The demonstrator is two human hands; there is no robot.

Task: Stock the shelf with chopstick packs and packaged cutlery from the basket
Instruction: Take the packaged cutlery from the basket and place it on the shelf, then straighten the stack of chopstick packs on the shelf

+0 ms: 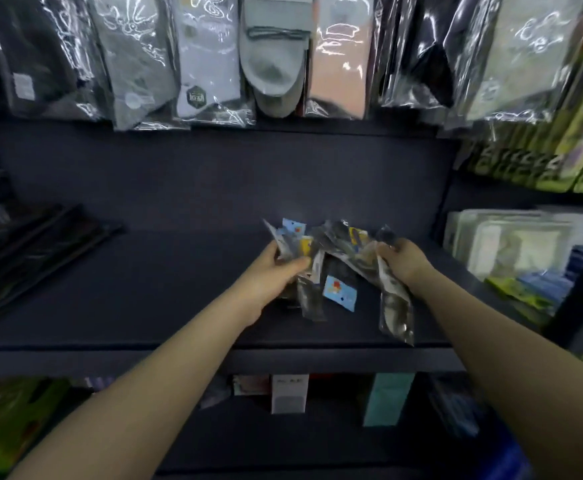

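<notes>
Packs of dark chopsticks in clear film (pixel 30 258) lie flat on the dark shelf board (pixel 186 306), well off to the left of my left hand (pixel 276 271), their long axes running from the front left toward the back wall.

My left grip is curled round the left part of a bundle of glossy clear cutlery packets with blue and yellow printed cards (pixel 331 265), thumb across the front. My right hand (pixel 404 259) pinches the right part of the same bundle, fingers closed on the film. So both grips are full and narrow, neither one spare.

The bundle sits between my two hands, just above the middle of the board and a little right of centre. It fans out: the packets' long axes run mostly away from me and downward, with lower ends trailing toward the shelf's front edge; the longest tail hangs below my right grip. Whether any tip touches the board I cannot tell, since the film is blurred.

The bare board directly under the bundle is the nearest landing spot, I judge, with both hands about equally near. Loose, slippery film could let packets slide apart.

Right of my right grip, flat pale packaged goods (pixel 511 247) stand on the neighbouring shelf.
</notes>
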